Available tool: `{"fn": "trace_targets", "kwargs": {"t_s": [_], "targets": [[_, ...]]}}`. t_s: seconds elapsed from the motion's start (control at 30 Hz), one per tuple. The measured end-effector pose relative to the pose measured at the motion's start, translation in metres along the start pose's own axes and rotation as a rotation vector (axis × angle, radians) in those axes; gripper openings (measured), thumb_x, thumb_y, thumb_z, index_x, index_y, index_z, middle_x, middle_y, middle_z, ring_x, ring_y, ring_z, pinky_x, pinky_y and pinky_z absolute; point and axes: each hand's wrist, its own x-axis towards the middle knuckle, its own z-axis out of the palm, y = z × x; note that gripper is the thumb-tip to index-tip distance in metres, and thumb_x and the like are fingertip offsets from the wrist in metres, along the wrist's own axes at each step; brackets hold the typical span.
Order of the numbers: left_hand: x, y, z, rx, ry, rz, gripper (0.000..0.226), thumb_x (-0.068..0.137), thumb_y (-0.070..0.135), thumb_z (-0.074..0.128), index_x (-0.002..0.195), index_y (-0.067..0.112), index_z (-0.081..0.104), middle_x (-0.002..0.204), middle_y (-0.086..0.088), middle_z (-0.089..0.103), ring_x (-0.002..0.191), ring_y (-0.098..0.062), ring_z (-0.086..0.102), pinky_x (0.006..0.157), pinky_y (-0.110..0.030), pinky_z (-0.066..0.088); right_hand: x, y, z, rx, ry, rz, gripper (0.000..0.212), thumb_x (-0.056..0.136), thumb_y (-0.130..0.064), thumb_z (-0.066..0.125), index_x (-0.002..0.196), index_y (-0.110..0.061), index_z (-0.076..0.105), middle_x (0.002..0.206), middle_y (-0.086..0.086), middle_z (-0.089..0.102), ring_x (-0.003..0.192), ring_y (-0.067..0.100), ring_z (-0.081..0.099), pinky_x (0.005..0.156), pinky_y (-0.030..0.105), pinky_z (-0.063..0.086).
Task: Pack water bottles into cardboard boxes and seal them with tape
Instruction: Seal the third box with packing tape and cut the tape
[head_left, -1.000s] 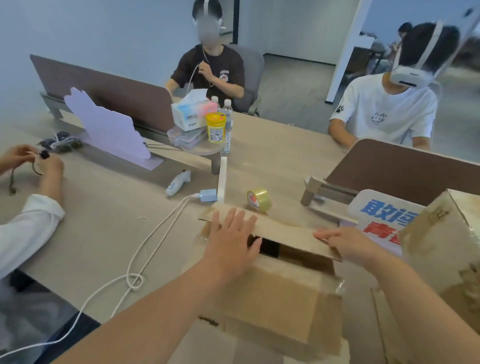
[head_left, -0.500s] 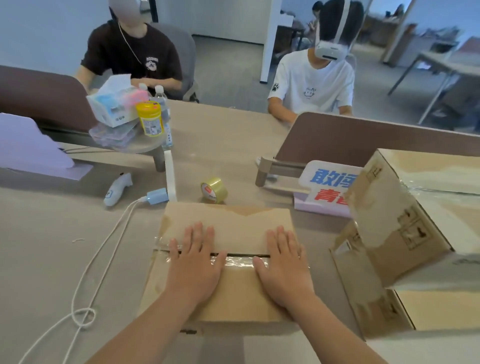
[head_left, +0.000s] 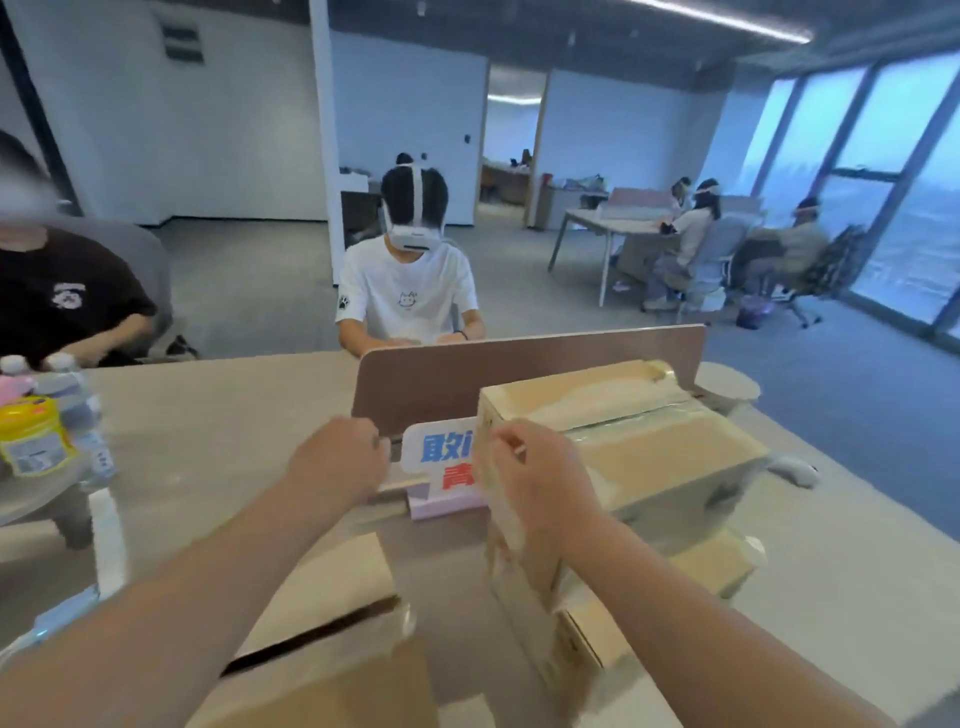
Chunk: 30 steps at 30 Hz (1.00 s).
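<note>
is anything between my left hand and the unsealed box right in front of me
Nothing visible does. The left hand, fingers curled, is up over the table, and the unsealed box lies directly below its forearm. The sign and the taped box sit beyond, not between.

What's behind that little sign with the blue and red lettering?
Right behind the sign stands a brown divider panel, with a person in a white shirt seated beyond. The person's desk area is hidden by the panel.
</note>
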Motion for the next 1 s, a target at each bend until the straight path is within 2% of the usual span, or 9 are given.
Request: {"fn": "trace_targets", "kwargs": {"t_s": [0.13, 0.23, 0.37, 0.43, 0.6, 0.73, 0.8, 0.9, 1.0], "targets": [[0.027, 0.115, -0.008, -0.095, 0.08, 0.248, 0.026, 0.093, 0.028, 0.047, 0.101, 0.015, 0.067, 0.105, -0.006, 0.064, 0.099, -0.025, 0.058, 0.087, -0.034, 0.047, 0.008, 0.036, -0.093, 0.028, 0.26, 0.033, 0.021, 0.095, -0.015, 0.047, 0.097, -0.013, 0.068, 0.086, -0.002, 0.066, 0.077, 0.013, 0.057, 0.062, 0.019, 0.04], [0.04, 0.2, 0.002, -0.144, 0.064, 0.385, 0.023, 0.092, 0.026, 0.048, 0.099, 0.016, 0.068, 0.104, -0.004, 0.062, 0.099, -0.025, 0.057, 0.088, -0.034, 0.047, 0.024, 0.091, -0.143, 0.053, 0.356, 0.15, 0.022, 0.093, -0.015, 0.045, 0.093, -0.012, 0.067, 0.083, 0.003, 0.066, 0.076, 0.018, 0.058, 0.061, 0.026, 0.042], [0.073, 0.296, 0.035, -0.137, -0.014, 0.475, 0.024, 0.092, 0.028, 0.047, 0.101, 0.019, 0.067, 0.107, 0.0, 0.063, 0.098, -0.022, 0.058, 0.089, -0.037, 0.049, 0.065, 0.182, -0.189, 0.008, 0.343, 0.287, 0.02, 0.093, -0.017, 0.047, 0.085, -0.018, 0.065, 0.077, -0.002, 0.062, 0.075, 0.016, 0.057, 0.059, 0.024, 0.044], [0.101, 0.336, 0.057, -0.137, -0.05, 0.452, 0.026, 0.092, 0.029, 0.047, 0.107, 0.018, 0.066, 0.111, -0.001, 0.063, 0.101, -0.023, 0.058, 0.089, -0.038, 0.05, 0.091, 0.231, -0.205, 0.007, 0.331, 0.324, 0.02, 0.092, -0.017, 0.047, 0.081, -0.017, 0.064, 0.077, -0.002, 0.062, 0.076, 0.018, 0.059, 0.067, 0.033, 0.052], [0.175, 0.394, 0.106, -0.13, -0.16, 0.271, 0.022, 0.089, 0.018, 0.049, 0.102, 0.017, 0.066, 0.105, -0.001, 0.064, 0.098, -0.023, 0.059, 0.084, -0.034, 0.051, 0.161, 0.326, -0.211, 0.042, 0.133, 0.418, 0.019, 0.091, -0.017, 0.048, 0.085, -0.018, 0.066, 0.081, 0.0, 0.066, 0.08, 0.02, 0.063, 0.074, 0.038, 0.054], [0.237, 0.416, 0.13, -0.249, -0.252, 0.034, 0.017, 0.081, 0.006, 0.044, 0.065, 0.002, 0.049, 0.076, -0.027, 0.054, 0.068, -0.036, 0.051, 0.052, -0.027, 0.034, 0.236, 0.368, -0.2, 0.21, -0.009, 0.519, 0.02, 0.09, -0.016, 0.048, 0.085, -0.009, 0.066, 0.082, 0.006, 0.067, 0.074, 0.021, 0.06, 0.063, 0.03, 0.047], [0.265, 0.423, 0.144, -0.363, -0.239, -0.108, 0.018, 0.079, 0.004, 0.043, 0.061, 0.001, 0.041, 0.062, -0.021, 0.043, 0.056, -0.023, 0.038, 0.046, -0.025, 0.024, 0.274, 0.387, -0.186, 0.26, -0.041, 0.535, 0.021, 0.085, -0.016, 0.046, 0.074, -0.004, 0.059, 0.073, 0.01, 0.06, 0.065, 0.02, 0.05, 0.06, 0.032, 0.039], [0.3, 0.433, 0.172, -0.586, -0.231, -0.308, 0.017, 0.085, 0.01, 0.047, 0.091, 0.002, 0.061, 0.08, -0.012, 0.056, 0.07, -0.024, 0.053, 0.052, -0.025, 0.04, 0.324, 0.409, -0.161, 0.328, -0.059, 0.54, 0.016, 0.087, -0.018, 0.045, 0.072, -0.012, 0.049, 0.072, 0.006, 0.048, 0.065, 0.019, 0.04, 0.063, 0.032, 0.031], [0.321, 0.443, 0.197, -0.847, -0.329, -0.516, 0.032, 0.091, 0.016, 0.049, 0.12, 0.002, 0.053, 0.107, -0.017, 0.058, 0.092, -0.028, 0.059, 0.071, -0.029, 0.047, 0.353, 0.424, -0.143, 0.527, -0.131, 0.594, 0.026, 0.096, -0.033, 0.049, 0.118, -0.019, 0.05, 0.11, 0.001, 0.054, 0.099, 0.017, 0.05, 0.082, 0.032, 0.037]]}}
